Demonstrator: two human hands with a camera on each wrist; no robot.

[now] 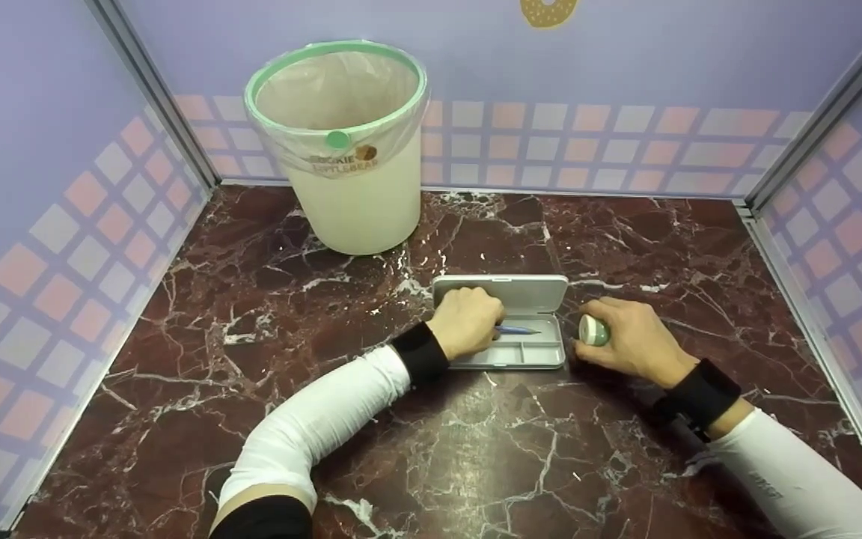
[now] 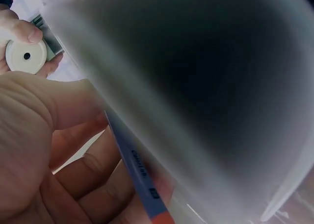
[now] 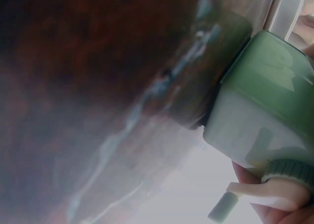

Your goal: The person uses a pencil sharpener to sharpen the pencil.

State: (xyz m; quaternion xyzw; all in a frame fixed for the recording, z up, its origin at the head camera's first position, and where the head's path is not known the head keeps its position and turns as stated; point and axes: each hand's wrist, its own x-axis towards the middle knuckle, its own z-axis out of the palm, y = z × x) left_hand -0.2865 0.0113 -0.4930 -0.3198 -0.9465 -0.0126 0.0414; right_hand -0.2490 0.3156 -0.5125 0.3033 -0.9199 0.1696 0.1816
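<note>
My left hand [image 1: 468, 320] holds a blue pencil [image 1: 517, 330] between thumb and fingers, its tip pointing right over the open white pencil case [image 1: 543, 355]. The case lid [image 1: 536, 293] stands raised at the back. In the left wrist view the pencil [image 2: 140, 177] shows dark lettering and an orange end; a blurred pale shape fills much of that view. To the right of the case, my right hand [image 1: 637, 337] grips a green and white crank pencil sharpener [image 1: 593, 329]. Its round cream face with a dark hole appears in the left wrist view, and its crank [image 3: 265, 190] in the right wrist view.
A cream bin [image 1: 360, 206] with a green rim and clear liner stands behind the case, to the left. Pale specks lie on the dark red marbled table [image 1: 476, 442] around it. Purple checked panels [image 1: 610, 67] enclose the back and both sides.
</note>
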